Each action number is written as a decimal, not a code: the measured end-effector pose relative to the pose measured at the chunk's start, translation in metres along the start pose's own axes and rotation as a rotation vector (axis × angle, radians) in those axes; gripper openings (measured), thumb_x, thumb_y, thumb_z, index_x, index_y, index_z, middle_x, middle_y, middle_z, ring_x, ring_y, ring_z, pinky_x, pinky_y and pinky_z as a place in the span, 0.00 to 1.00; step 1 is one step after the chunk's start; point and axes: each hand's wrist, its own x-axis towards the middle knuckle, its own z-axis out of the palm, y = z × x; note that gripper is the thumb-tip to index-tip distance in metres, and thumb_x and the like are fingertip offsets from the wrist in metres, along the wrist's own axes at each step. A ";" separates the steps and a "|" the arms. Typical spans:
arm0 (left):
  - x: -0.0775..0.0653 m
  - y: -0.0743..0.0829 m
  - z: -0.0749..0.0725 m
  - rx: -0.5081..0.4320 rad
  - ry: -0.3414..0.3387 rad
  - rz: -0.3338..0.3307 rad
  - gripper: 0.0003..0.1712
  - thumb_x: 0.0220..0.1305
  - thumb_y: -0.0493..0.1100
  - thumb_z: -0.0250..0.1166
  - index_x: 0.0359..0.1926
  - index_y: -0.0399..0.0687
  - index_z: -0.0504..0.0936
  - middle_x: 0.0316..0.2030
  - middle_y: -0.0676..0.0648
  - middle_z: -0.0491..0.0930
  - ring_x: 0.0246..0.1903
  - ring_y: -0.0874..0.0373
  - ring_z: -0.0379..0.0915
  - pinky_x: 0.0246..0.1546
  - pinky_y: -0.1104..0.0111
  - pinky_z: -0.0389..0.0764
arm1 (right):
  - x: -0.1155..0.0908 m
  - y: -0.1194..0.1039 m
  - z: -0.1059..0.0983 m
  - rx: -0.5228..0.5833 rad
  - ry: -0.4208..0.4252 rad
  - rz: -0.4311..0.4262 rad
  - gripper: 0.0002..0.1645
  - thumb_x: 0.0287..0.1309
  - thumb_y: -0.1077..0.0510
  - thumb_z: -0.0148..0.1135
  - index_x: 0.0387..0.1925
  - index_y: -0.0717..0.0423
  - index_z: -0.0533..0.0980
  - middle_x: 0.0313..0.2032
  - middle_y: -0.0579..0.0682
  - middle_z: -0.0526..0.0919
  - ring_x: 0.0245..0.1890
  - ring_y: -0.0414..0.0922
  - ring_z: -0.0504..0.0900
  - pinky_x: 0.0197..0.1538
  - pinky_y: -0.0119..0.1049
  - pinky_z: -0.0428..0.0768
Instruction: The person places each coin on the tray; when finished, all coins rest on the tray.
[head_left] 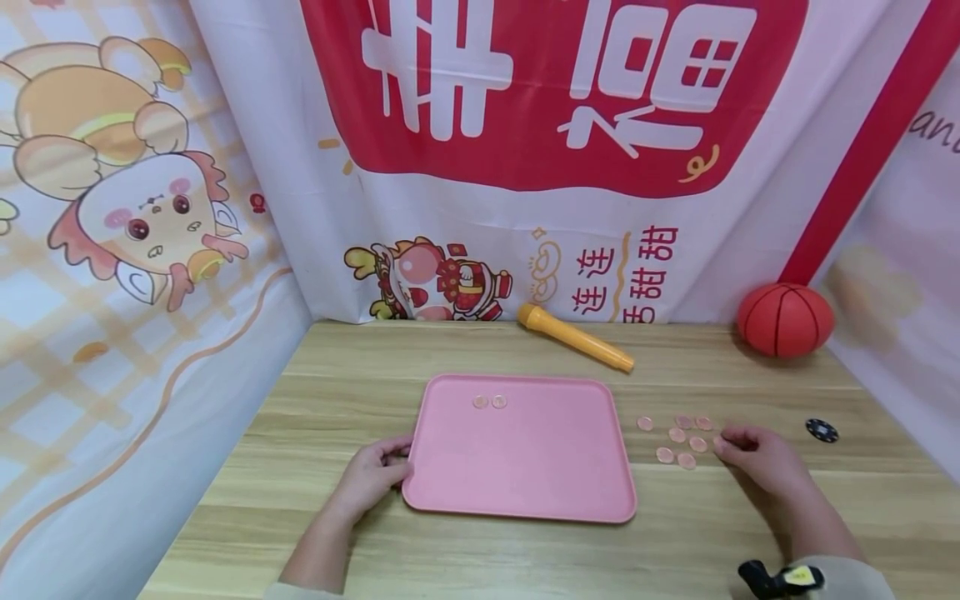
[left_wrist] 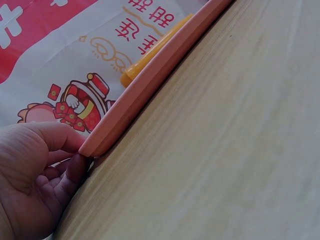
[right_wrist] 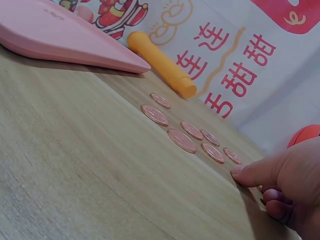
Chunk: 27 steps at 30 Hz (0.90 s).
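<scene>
My left hand (head_left: 367,479) pinches the left edge of a pink tray (head_left: 525,467). In the left wrist view, the fingers (left_wrist: 75,167) close on the tray's corner (left_wrist: 97,145), partly out of sight behind it. Two small copper-coloured coins (head_left: 490,402) lie side by side near the tray's far left. To the right of the tray, several similar coins (head_left: 677,435) are spread flat on the wood. My right hand (head_left: 765,458) is low at their right side, fingertips down by the table and some fingers bent. I cannot tell whether a coin is pinched under those fingertips.
A yellow toy microphone (head_left: 581,337) lies behind the tray. At the back right sits a red ball (head_left: 786,320) with black lines. A black patterned chip (head_left: 822,430) lies right of my right hand. Printed cloth (head_left: 465,208) hangs along the table's back edge.
</scene>
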 end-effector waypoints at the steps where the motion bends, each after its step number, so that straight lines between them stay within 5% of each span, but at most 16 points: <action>1: 0.000 0.000 0.000 0.002 -0.001 0.002 0.30 0.53 0.29 0.64 0.60 0.27 0.73 0.48 0.35 0.81 0.37 0.59 0.79 0.33 0.73 0.81 | 0.000 -0.001 -0.001 -0.002 -0.003 0.001 0.45 0.62 0.34 0.57 0.63 0.68 0.68 0.58 0.71 0.71 0.56 0.65 0.70 0.56 0.63 0.68; 11: 0.000 -0.001 0.001 0.004 0.008 -0.003 0.30 0.53 0.28 0.64 0.60 0.27 0.74 0.48 0.35 0.82 0.36 0.58 0.79 0.31 0.73 0.80 | 0.000 0.000 0.000 -0.067 0.028 -0.079 0.35 0.61 0.41 0.62 0.52 0.69 0.72 0.46 0.66 0.77 0.46 0.58 0.74 0.49 0.55 0.73; 18: 0.000 -0.001 0.000 0.002 0.006 0.000 0.30 0.53 0.28 0.63 0.60 0.27 0.74 0.48 0.35 0.81 0.36 0.59 0.78 0.31 0.73 0.80 | -0.002 0.004 0.007 -0.017 0.129 -0.122 0.25 0.63 0.46 0.61 0.46 0.65 0.72 0.38 0.56 0.78 0.39 0.49 0.74 0.40 0.37 0.69; 27: 0.000 0.001 0.000 -0.005 0.006 0.001 0.30 0.53 0.28 0.63 0.60 0.27 0.74 0.47 0.35 0.82 0.35 0.59 0.78 0.31 0.73 0.80 | -0.007 -0.011 0.010 0.177 0.064 -0.083 0.34 0.68 0.45 0.55 0.66 0.63 0.67 0.45 0.55 0.79 0.38 0.35 0.77 0.37 0.28 0.79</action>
